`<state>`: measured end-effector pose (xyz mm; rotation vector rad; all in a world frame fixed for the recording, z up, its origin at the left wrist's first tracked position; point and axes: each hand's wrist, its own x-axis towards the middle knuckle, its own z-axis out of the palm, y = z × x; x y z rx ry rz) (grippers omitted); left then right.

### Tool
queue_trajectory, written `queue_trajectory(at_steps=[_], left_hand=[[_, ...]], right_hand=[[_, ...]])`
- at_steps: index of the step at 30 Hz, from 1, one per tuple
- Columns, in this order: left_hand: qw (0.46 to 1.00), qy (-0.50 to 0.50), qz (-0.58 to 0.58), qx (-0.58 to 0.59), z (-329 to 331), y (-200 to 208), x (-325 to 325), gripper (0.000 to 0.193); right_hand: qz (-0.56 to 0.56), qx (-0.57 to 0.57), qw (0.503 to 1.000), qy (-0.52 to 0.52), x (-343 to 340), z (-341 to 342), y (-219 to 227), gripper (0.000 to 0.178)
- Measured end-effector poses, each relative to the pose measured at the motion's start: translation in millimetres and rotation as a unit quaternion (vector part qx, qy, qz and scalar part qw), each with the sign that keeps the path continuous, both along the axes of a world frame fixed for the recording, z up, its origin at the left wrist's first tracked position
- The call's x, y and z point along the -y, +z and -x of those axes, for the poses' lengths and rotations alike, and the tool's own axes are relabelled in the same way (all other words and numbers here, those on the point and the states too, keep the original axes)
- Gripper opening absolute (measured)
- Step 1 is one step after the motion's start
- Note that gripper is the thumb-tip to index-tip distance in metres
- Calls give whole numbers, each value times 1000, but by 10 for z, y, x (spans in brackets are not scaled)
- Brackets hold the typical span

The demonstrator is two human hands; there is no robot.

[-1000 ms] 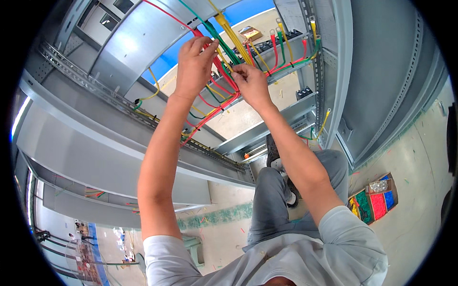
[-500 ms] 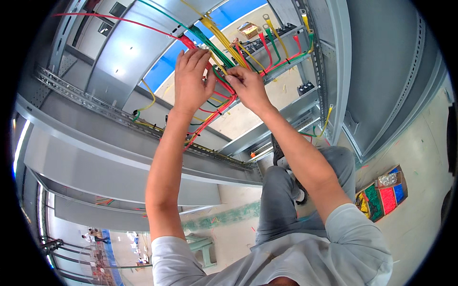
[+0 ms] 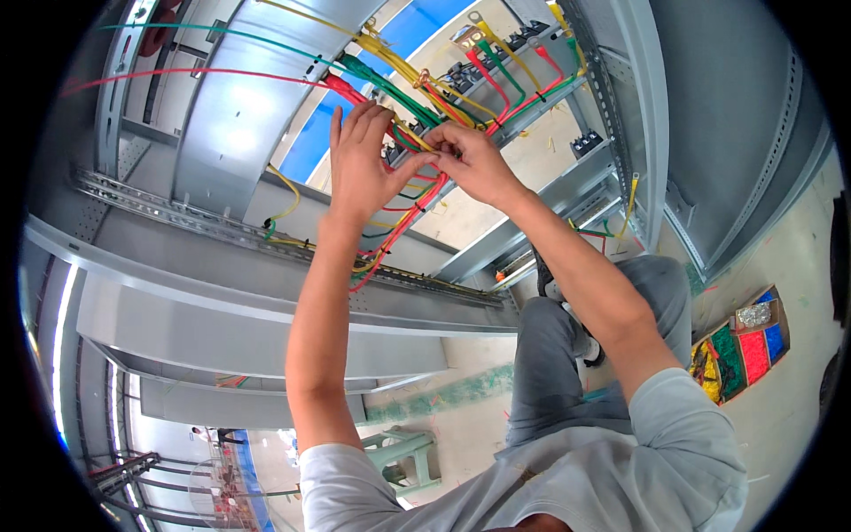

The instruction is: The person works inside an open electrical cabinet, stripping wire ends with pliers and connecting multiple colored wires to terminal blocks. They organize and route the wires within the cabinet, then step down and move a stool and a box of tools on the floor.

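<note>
My left hand (image 3: 362, 173) is raised beside the wire bundle, its fingers stretched up and apart next to the red wires (image 3: 347, 87). Its thumb reaches across to the fingertips of my right hand (image 3: 474, 167). The right fingers are bent and pinched on the bundle, where a yellow wire (image 3: 409, 139) runs into them; how many wires they hold is hidden. Green wires (image 3: 390, 87) and more yellow wires (image 3: 396, 60) run alongside. Below my hands, a red wire run (image 3: 409, 218) bends down toward a slotted rail.
A grey metal cabinet frame (image 3: 640, 106) surrounds the work. Lugged wire ends (image 3: 486, 53) stick up near black terminal blocks (image 3: 534, 34). On the floor at right sits a divided box (image 3: 769, 306) with coloured small parts. A green stool (image 3: 403, 457) stands below.
The view has shifted, so the cabinet and floor box appear displaced. My left thumb has moved over to the right fingertips. My right hand keeps its pinch on the bundle.
</note>
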<state>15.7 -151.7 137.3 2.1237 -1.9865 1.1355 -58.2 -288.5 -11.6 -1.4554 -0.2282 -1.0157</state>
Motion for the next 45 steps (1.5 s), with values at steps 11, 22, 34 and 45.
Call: queue_trajectory(at_steps=[11, 22, 34, 45], left_hand=[[995, 30, -74, -53, -146, 16, 155, 61], [993, 43, -82, -78, -140, -16, 167, 54], [960, -7, 17, -279, 296, 244, 82, 45], [878, -20, -40, -477, 401, 413, 279, 42]], right_hand=[[-66, 60, 993, -83, -156, -94, 16, 14], [-101, 71, 984, -127, -261, -148, 62, 17], [-102, 44, 981, -158, -73, 423, -162, 22], [-80, 13, 978, -194, 7, 496, 15, 21]])
